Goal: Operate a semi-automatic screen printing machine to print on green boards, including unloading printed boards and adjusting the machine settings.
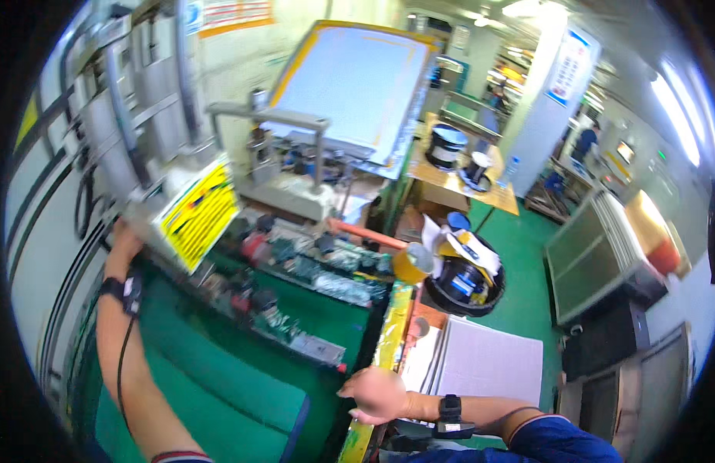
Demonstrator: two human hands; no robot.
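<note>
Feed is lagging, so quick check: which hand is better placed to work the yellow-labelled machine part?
Left. The left hand already rests against the yellow-labelled part at its left edge. The right hand sits on the yellow bench edge, well away, with the circuit boards between it and the part.

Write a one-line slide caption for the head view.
Left hand reaches up to a machine's yellow-labelled panel while the right hand rests on the green workbench's edge.

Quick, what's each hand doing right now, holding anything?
Left hand: reaches up to the grey machine block with the yellow label; grip hidden, cannot tell.
Right hand: loosely curled at the bench's yellow edge, holding nothing visible.
</note>
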